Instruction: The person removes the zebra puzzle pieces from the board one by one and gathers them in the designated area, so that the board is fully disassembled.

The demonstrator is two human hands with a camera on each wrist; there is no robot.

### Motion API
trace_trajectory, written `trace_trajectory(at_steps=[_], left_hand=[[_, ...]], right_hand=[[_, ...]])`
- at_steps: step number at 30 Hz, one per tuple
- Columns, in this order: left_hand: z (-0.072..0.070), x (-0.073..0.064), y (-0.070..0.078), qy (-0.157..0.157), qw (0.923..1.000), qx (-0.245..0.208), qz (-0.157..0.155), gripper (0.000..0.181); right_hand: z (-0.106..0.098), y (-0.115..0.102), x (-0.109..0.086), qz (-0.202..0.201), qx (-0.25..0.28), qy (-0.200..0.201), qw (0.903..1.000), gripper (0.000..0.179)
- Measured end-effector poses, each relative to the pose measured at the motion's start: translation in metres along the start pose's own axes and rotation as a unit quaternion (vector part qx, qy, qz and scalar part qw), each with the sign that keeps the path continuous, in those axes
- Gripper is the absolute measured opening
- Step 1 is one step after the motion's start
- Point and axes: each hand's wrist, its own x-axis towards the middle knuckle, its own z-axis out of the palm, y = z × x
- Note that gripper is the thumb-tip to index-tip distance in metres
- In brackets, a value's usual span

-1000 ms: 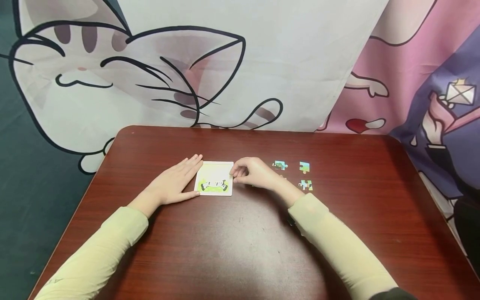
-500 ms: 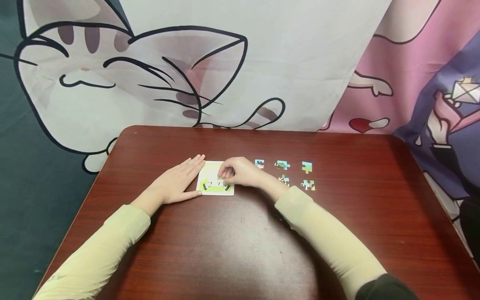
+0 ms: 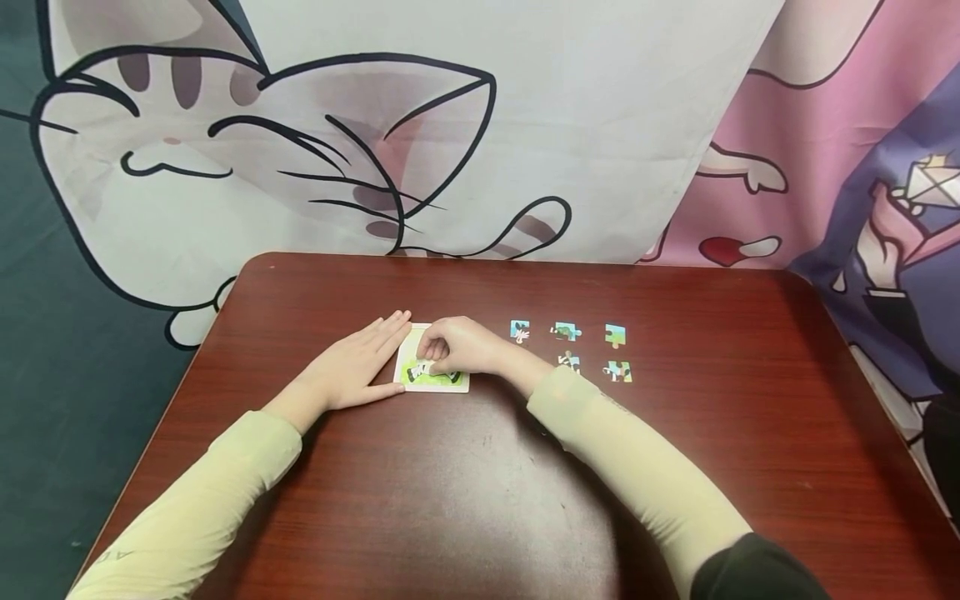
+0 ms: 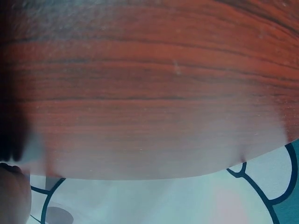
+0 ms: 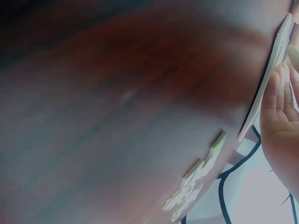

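A small white-bordered card or puzzle board [image 3: 453,387], with a green, black and white picture, lies on the table. My left hand [image 3: 348,367] lies flat beside it, straight fingers and thumb along its left edge. Over the board, my right hand [image 3: 461,346] has curled fingers and a thumb bent toward them, tips at the printed picture. I cannot tell whether a piece sits between those tips. In the right wrist view the curled right fingers [image 5: 275,95] overlap the board [image 5: 254,105], seen edge-on. The right hand hides much of the picture.
Several loose puzzle pieces lie to the right of the board in two rows, including a blue one [image 3: 520,331] and a green one [image 3: 615,335]. The reddish-brown table [image 3: 480,500] has a far edge against a cat-print cloth [image 3: 600,125].
My right hand has moved left, from the board's right edge to over its picture, uncovering a blue puzzle piece at the back. My left hand has stayed at the left edge.
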Motion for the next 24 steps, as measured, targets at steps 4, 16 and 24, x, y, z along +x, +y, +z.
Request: trace_trajectory(at_steps=[4, 16, 24], left_hand=[[0.000, 0.000, 0.000, 0.000, 1.0000, 0.002, 0.000, 0.096], [0.001, 0.000, 0.000, 0.004, 1.0000, 0.003, 0.002, 0.097], [0.001, 0.000, 0.000, 0.004, 1.0000, -0.004, 0.001, 0.098]], right_hand=[[0.002, -0.002, 0.005, 0.000, -0.001, -0.004, 1.0000, 0.019], [0.002, -0.009, 0.014, -0.022, -0.046, -0.021, 0.9985, 0.025], [0.002, -0.015, 0.018, -0.043, -0.098, -0.048, 0.9931, 0.030]])
